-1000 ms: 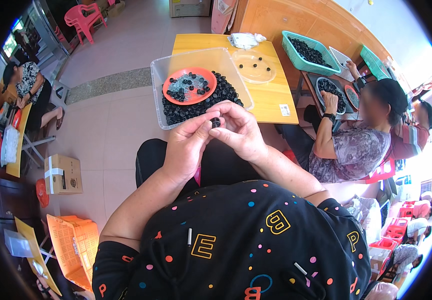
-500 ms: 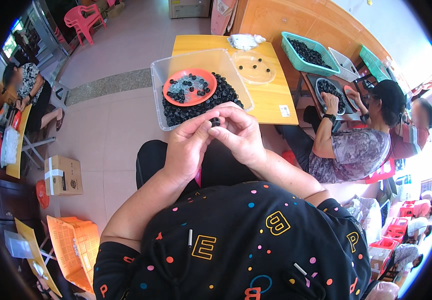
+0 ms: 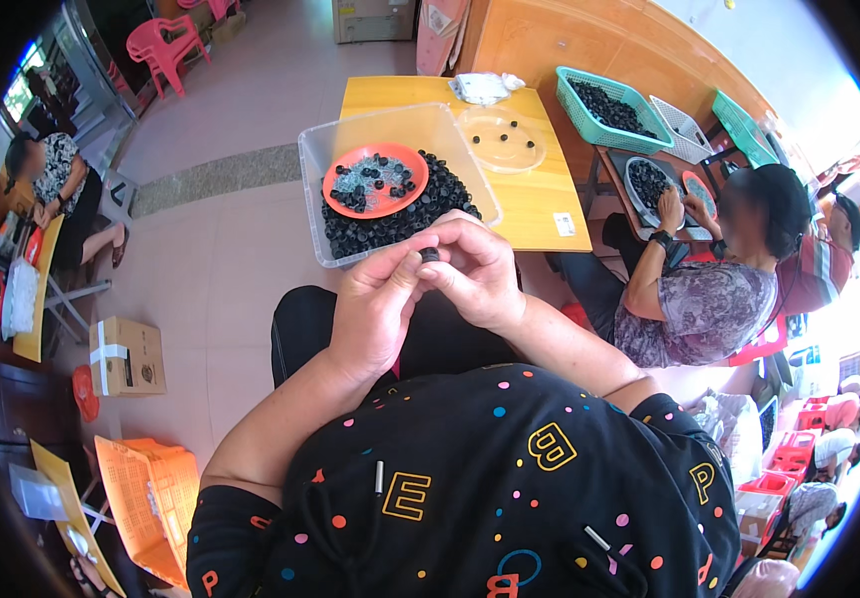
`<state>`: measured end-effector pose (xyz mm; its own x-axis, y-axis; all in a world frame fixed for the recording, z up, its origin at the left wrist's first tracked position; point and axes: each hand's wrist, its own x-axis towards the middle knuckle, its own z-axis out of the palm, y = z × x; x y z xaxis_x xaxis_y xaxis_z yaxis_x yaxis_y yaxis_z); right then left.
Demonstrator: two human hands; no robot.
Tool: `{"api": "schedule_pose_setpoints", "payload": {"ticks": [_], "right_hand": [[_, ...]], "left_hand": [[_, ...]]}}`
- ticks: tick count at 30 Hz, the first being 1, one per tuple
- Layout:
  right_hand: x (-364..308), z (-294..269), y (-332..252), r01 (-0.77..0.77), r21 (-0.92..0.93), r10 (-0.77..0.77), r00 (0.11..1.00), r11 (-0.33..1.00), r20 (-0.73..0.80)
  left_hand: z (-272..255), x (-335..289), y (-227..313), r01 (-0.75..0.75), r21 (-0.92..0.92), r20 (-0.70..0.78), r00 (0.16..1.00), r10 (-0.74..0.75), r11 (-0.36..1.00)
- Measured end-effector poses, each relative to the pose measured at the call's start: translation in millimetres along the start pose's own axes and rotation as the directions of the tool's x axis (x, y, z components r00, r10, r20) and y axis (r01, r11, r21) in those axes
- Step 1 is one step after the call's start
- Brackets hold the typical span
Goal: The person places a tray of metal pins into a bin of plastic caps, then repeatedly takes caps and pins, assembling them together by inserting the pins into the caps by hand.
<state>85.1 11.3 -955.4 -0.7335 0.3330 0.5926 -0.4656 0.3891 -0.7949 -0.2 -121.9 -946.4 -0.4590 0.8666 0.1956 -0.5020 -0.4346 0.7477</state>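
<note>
Nearside of clear plastic bin: left hand and right hand pinch one small black cap, grips closed; light, even pressure probably suits.

We wear a black top scattered with pink, orange, yellow and blue dots and yellow-outlined letters, its short sleeves showing at seven and four o'clock; two silver-coloured cord tips lie toward half past six and five, and our legwear is black.
</note>
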Motion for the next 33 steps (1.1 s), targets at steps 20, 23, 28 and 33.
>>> {"api": "schedule_pose_setpoints", "payload": {"ticks": [20, 23, 28, 33], "right_hand": [[24.2, -14.3, 11.5, 0.225, -0.2, -0.241, 0.969, 0.954, -0.06], [27.1, -15.4, 12.3, 0.258, -0.241, -0.281, 0.957, 0.936, -0.066], [30.9, -20.1, 10.4, 0.285, -0.297, -0.31, 0.95, 0.911, -0.038], [32.9, -26.6, 14.0, 0.271, -0.266, -0.312, 0.941, 0.925, -0.127]], "left_hand": [[-1.2, 23.4, -1.3, -0.181, 0.369, 0.087, 0.983, 0.16, 0.912], [-1.8, 27.1, 2.4, -0.159, 0.348, 0.087, 0.987, 0.137, 0.924], [-9.8, 28.5, 2.0, -0.137, 0.41, 0.114, 0.989, 0.099, 0.902], [-7.0, 32.7, -0.7, -0.203, 0.347, 0.117, 0.978, 0.172, 0.916]]}}
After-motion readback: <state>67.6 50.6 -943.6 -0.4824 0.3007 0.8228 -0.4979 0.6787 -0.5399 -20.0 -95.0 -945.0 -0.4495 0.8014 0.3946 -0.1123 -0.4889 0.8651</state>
